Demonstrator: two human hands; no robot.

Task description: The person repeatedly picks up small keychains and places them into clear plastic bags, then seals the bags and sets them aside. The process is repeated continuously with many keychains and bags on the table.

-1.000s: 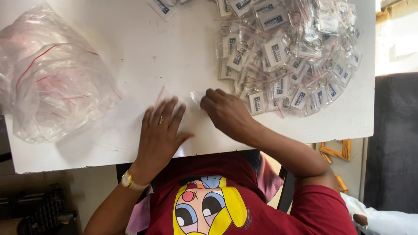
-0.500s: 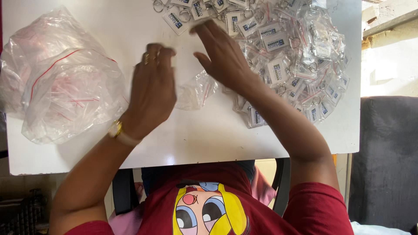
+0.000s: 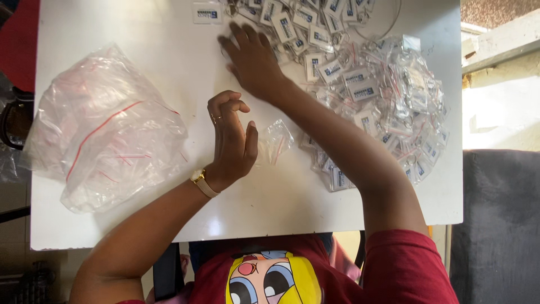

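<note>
Head view: white table (image 3: 140,39); right hand (image 3: 256,59) stretched flat, fingers spread, palm down on loose tagged key rings (image 3: 306,31) at the far edge, gripping nothing; left hand (image 3: 230,141) raised on edge, fingers curled, holding nothing, just beside a small clear bag (image 3: 275,141) lying mid-table. Heap of bagged key rings (image 3: 394,107) to the right; large sack of empty clear bags (image 3: 101,135) well apart to the left.

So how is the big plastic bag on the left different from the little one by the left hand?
The big plastic bag is puffed up and holds red-striped bags; the little bag looks flat and empty. The big one lies apart from the left hand; the little one lies right beside its thumb. Both are clear.
</note>
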